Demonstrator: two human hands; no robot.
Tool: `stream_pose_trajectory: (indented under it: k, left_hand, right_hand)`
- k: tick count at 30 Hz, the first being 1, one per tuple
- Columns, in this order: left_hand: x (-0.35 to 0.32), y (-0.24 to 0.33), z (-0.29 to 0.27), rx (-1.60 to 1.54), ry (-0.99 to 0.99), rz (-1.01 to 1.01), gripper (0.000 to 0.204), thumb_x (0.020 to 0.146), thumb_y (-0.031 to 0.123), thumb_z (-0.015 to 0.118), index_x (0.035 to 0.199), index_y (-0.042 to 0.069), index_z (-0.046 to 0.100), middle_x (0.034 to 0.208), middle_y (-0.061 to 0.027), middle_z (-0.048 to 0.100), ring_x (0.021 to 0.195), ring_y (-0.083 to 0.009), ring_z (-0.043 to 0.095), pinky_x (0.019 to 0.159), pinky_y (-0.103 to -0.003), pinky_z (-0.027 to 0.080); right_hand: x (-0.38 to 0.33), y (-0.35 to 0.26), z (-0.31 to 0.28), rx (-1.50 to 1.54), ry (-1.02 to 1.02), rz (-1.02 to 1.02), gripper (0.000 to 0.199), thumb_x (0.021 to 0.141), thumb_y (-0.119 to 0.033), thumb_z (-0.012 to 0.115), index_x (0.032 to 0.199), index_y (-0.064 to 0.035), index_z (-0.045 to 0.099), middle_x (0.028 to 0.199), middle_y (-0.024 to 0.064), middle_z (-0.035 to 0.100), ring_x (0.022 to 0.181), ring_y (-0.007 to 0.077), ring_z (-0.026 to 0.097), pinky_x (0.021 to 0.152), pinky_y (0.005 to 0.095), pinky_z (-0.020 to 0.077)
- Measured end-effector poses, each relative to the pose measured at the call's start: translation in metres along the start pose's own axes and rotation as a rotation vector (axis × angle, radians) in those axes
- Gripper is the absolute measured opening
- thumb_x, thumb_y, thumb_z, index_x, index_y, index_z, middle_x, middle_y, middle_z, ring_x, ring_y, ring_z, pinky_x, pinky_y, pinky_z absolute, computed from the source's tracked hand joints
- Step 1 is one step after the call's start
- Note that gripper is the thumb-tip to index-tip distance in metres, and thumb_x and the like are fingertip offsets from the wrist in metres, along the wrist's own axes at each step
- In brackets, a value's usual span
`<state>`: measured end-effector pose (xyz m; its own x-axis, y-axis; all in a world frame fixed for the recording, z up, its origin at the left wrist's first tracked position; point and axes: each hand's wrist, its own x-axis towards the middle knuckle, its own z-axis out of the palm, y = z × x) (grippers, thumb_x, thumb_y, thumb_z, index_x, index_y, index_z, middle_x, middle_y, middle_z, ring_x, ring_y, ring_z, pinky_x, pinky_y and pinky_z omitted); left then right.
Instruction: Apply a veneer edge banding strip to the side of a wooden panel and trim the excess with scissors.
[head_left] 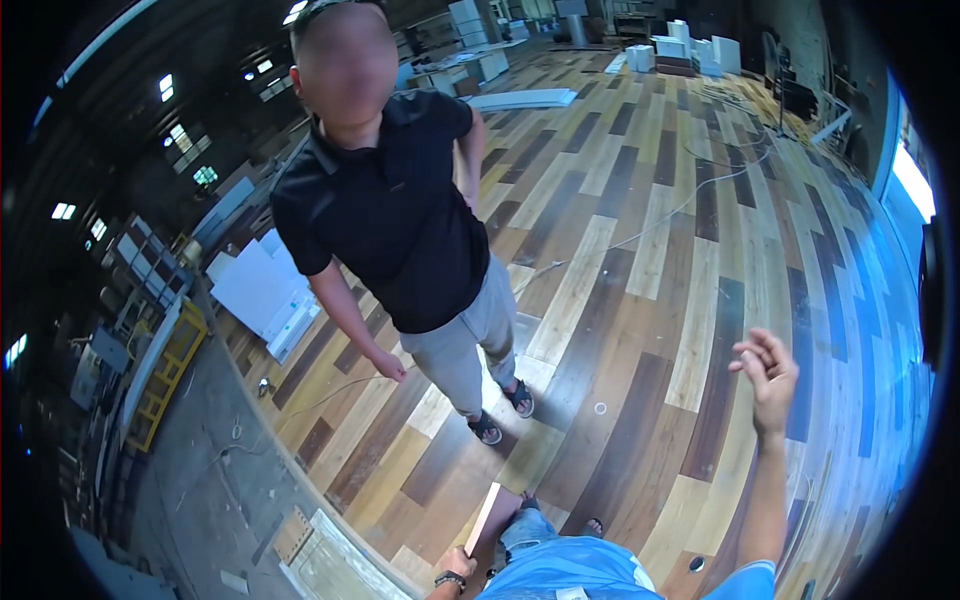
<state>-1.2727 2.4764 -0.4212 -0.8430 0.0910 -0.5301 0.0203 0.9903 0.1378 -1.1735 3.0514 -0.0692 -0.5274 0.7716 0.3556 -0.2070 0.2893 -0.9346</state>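
Note:
At the lower edge, my left hand (457, 563) is wrapped round the edge of a flat wooden board (484, 516). The board has a pale narrow edge and a brown face, and stands tilted beside my leg. A dark band circles my left wrist. Raised over the floor on the right, my right hand (770, 382) holds nothing. Its fingers are loosely bent and apart, touching no object. Facing me stands a person (390, 225) in a dark shirt and light grey trousers, one arm hanging down and the other bent back at the hip.
Mixed-tone planks cover the floor (640, 340), with a thin cable (690, 195) lying across it. White panels (265, 285) lie behind the person. A yellow frame (168, 375) stands on the grey concrete at left. White boxes (690, 50) are stacked far back.

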Motion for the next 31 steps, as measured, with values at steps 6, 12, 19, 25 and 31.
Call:
stream_pose_trajectory:
  k: [6,12,19,25,31]
  left_hand:
    - [-0.011,-0.013,0.022,-0.028,-0.035,-0.059,0.036,0.070,0.023,0.065,0.101,0.005,0.073,0.098,-0.0234,0.072,0.094,-0.0407,0.070,0.085,-0.050,0.056]
    - [-0.039,-0.006,0.028,-0.025,-0.033,-0.178,0.036,0.072,0.024,0.065,0.102,0.006,0.073,0.099,-0.0227,0.072,0.095,-0.0387,0.070,0.083,-0.048,0.056]
    - [-0.077,0.002,0.035,-0.156,-0.109,-0.311,0.039,0.075,0.019,0.062,0.109,0.004,0.071,0.107,-0.0270,0.070,0.104,-0.0395,0.068,0.090,-0.049,0.054]
    - [-0.065,-0.001,0.044,-0.258,-0.118,-0.395,0.038,0.078,0.021,0.063,0.112,0.004,0.071,0.110,-0.0249,0.070,0.105,-0.0389,0.068,0.090,-0.049,0.055]
    - [-0.067,-0.004,0.032,-0.324,-0.084,-0.491,0.039,0.074,0.021,0.064,0.109,0.008,0.074,0.106,-0.0235,0.071,0.102,-0.0404,0.068,0.091,-0.047,0.055]
  right_hand:
    - [-0.122,0.242,-0.007,-0.552,-0.383,0.460,0.034,0.081,-0.013,0.076,0.110,0.0039,0.068,0.084,0.0150,0.072,0.073,0.0201,0.071,0.071,0.0332,0.0571]
    - [-0.317,0.381,-0.059,-0.515,-0.977,1.200,0.021,0.086,-0.013,0.074,0.102,0.0000,0.071,0.082,0.0091,0.073,0.070,0.0173,0.069,0.061,0.0343,0.0554]
    - [-0.393,0.495,-0.140,-0.631,-1.051,0.981,0.003,0.083,-0.004,0.070,0.084,-0.0039,0.073,0.077,0.0045,0.070,0.066,0.0149,0.064,0.060,0.0322,0.0539]
    - [-0.295,0.470,-0.057,-0.353,-0.720,1.169,0.003,0.092,-0.006,0.063,0.092,-0.0022,0.064,0.080,0.0105,0.068,0.065,0.0215,0.068,0.055,0.0348,0.0556]
    - [-0.169,0.424,0.059,-0.335,-0.776,1.035,0.017,0.096,-0.015,0.063,0.110,-0.0073,0.057,0.085,0.0144,0.069,0.062,0.0232,0.068,0.050,0.0336,0.0547]
